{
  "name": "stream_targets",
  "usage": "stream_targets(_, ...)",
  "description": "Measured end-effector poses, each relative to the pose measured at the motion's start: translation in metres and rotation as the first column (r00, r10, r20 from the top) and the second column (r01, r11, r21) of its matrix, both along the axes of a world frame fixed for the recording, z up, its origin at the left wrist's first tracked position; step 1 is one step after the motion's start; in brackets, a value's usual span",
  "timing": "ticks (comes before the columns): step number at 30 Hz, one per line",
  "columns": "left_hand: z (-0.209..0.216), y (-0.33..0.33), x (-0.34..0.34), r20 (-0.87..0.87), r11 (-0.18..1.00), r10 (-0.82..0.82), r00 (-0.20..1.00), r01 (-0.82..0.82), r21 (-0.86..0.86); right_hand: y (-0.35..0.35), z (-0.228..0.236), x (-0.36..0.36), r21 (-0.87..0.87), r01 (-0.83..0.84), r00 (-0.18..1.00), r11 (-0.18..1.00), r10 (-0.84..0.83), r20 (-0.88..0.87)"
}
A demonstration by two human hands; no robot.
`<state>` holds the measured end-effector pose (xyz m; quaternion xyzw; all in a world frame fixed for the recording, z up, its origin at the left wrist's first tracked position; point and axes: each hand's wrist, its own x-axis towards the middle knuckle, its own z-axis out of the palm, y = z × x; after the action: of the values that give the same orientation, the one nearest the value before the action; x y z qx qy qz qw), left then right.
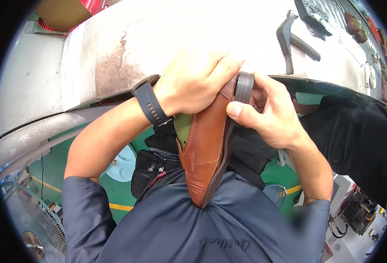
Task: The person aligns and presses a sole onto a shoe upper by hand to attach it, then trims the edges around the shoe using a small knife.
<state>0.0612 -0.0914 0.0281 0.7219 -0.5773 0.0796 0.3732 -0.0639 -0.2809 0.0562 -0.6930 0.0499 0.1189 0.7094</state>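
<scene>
A brown leather shoe (208,140) lies on its side against my front, toe pointing down toward my shirt and heel end at the bench edge. Its lining, visible at the opening, is green. My left hand (193,81) wraps over the back of the shoe, fingers mostly hidden behind it. At the heel end is a dark stacked heel block (244,85). My right hand (270,107) is closed around that block, thumb on the near side by the sole and fingers at its far side. Whether the block is fixed to the sole, I cannot tell.
A worn pale workbench (88,70) runs across in front of me. Dark pincers (285,41) lie on it, near a dark tray (314,17) and more shoes (355,27). A fan (33,223) stands at lower left. Someone in dark clothing (355,140) is close on my right.
</scene>
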Motion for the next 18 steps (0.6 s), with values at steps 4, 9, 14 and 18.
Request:
stream_targets(4, -0.008, -0.002, -0.001, 0.115, 0.998, 0.057, 0.992, -0.054, -0.033, -0.004, 0.0, 0.001, -0.261, -0.029, 1.0, 0.965, 0.027, -0.012)
stream_targets(9, -0.008, -0.001, -0.002, 0.141, 0.997, 0.079, 0.987, -0.077, -0.017, -0.001, -0.002, -0.003, -0.256, 0.008, 1.0, 0.967, -0.01, -0.007)
stream_targets(14, -0.002, 0.0, -0.002, 0.081, 0.994, 0.062, 0.995, -0.068, 0.08, 0.001, -0.005, -0.005, -0.309, 0.083, 0.996, 0.947, -0.076, 0.035)
stream_targets(18, -0.009, -0.002, -0.005, 0.085, 0.993, 0.077, 0.993, -0.068, -0.1, 0.001, -0.015, 0.005, -0.382, 0.217, 0.942, 0.898, -0.089, 0.323)
